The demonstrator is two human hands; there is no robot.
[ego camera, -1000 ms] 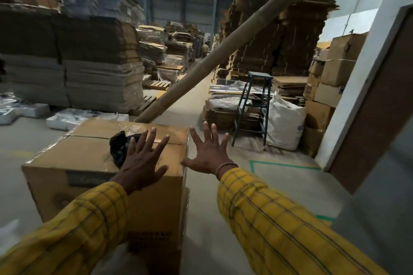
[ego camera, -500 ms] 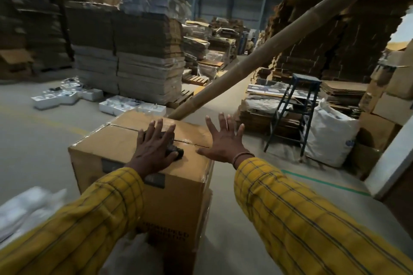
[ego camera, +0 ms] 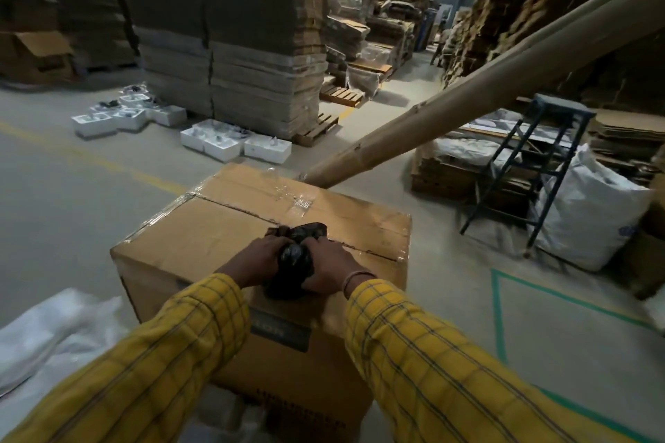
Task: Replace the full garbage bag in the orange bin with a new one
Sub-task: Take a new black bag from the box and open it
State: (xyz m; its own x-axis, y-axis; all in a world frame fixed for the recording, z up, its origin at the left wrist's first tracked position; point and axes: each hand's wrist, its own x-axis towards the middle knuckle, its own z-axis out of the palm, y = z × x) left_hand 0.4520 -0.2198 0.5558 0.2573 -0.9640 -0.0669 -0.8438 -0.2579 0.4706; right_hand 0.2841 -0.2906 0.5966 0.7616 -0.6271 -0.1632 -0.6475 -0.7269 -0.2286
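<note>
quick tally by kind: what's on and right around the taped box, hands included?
Hands: 2, left hand and right hand
Black bag bundle: 1
Cardboard box: 1
Cardboard tube: 1
Total: 5

Taped cardboard box (ego camera: 201, 241) on concrete floor (ego camera: 64, 191); long cardboard tube (ego camera: 467, 108) leaning behind it, white trays (ego camera: 234, 146) beside palletised flat cartons (ego camera: 252, 47), blue step stool (ego camera: 539, 162) near white sack (ego camera: 590, 219).
</note>
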